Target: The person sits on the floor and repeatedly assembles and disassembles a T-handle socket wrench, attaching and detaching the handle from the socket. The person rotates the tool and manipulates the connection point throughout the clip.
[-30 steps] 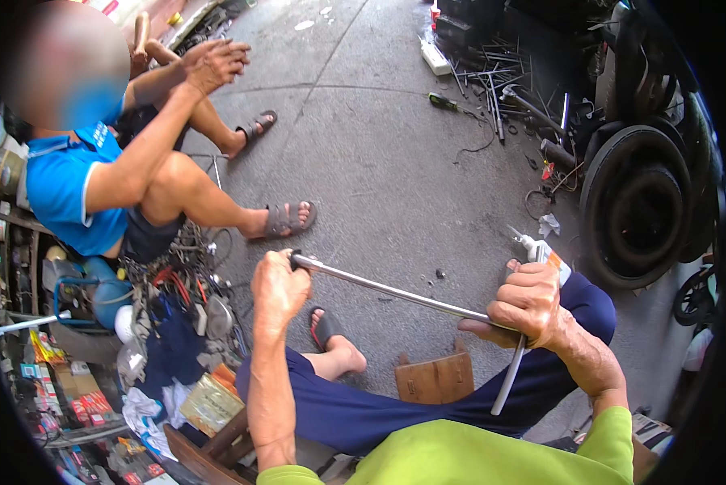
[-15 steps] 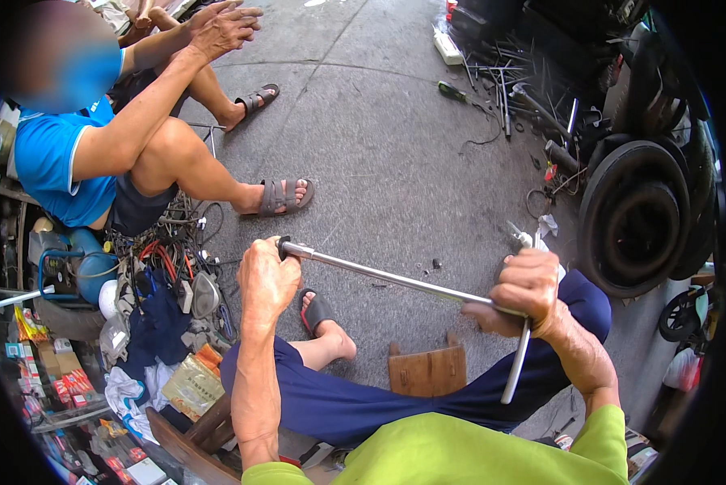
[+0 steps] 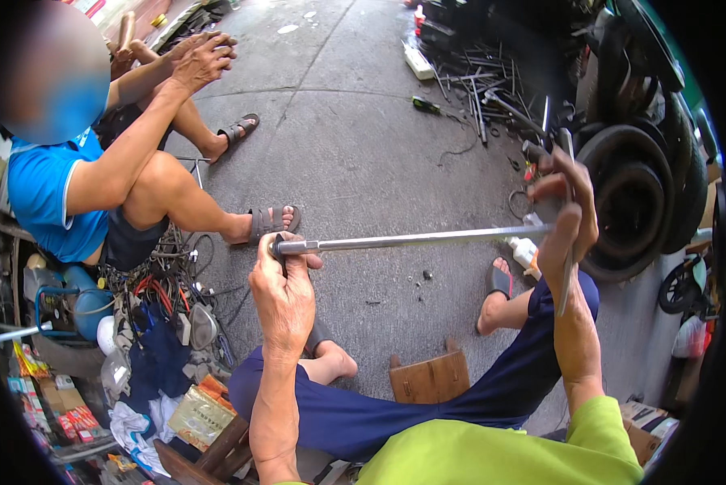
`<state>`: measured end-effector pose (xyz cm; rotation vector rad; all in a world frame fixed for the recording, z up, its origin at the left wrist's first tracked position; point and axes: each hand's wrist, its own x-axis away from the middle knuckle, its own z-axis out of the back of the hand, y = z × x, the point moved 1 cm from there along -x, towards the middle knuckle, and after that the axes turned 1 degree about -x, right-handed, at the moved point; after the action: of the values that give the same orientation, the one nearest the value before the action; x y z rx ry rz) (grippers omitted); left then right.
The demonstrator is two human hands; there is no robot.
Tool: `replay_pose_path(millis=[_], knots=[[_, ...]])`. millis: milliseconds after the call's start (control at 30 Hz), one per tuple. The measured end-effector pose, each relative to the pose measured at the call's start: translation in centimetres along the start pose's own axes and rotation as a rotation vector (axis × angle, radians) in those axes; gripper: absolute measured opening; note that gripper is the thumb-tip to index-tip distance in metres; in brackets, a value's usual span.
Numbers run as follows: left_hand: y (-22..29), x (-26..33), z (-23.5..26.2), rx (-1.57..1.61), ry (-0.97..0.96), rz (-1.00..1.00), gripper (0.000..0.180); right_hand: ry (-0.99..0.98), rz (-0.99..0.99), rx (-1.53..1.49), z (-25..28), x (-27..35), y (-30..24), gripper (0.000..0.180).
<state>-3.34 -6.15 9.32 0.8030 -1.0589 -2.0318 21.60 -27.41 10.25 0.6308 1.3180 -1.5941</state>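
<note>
A long metal T-handle wrench point(image 3: 411, 241) is held crosswise above my lap. My left hand point(image 3: 284, 303) is closed round its left end, where a round black piece point(image 3: 277, 249) sits against my thumb and fingers. At the right end, the crossbar point(image 3: 566, 283) stands nearly upright beside the palm of my right hand point(image 3: 573, 214). The fingers of that hand are stretched and apart, slightly blurred, with the bar running between thumb and fingers. What fits inside the black piece is hidden by my left hand.
A small wooden stool point(image 3: 430, 377) stands between my legs. A white bottle point(image 3: 526, 257) lies near my right foot. Metal rods point(image 3: 486, 81), a screwdriver point(image 3: 425, 104) and tyres point(image 3: 625, 198) are at far right. A person in a blue shirt point(image 3: 44, 186) sits left, above tangled cables point(image 3: 165, 252).
The wrench's right end has risen, so the shaft is nearly level. My right hand has moved up and loosened from a fist to stretched fingers; the crossbar has moved up with it.
</note>
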Motion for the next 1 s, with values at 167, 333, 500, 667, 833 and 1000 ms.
replay_pose_path(millis=[167,333,500,667,833,1000], knots=[[-0.1,-1.1,1.5,-0.018,0.11,-0.011,0.017,-0.199,0.18,0.268,0.9,0.5,-0.8,0.076],[-1.3,-1.4,2.5,-0.156,0.115,0.046,0.021,-0.544,-0.004,0.264,0.4,0.3,-2.7,0.07],[-2.4,-1.8,3.1,-0.274,0.103,0.166,0.025,-0.71,-0.224,-0.128,0.4,0.9,-1.8,0.087],[-2.0,-2.2,2.7,-0.267,0.072,0.222,0.029,-0.44,-0.59,-0.574,-0.4,1.7,-2.0,0.081],[-1.5,-2.3,1.6,-0.186,0.05,0.238,0.026,-0.278,-0.806,-0.846,-0.1,1.4,-1.3,0.061],[-0.5,-2.2,0.2,-0.247,0.075,0.184,0.02,-0.059,-1.228,-0.988,0.2,1.5,-1.4,0.037]])
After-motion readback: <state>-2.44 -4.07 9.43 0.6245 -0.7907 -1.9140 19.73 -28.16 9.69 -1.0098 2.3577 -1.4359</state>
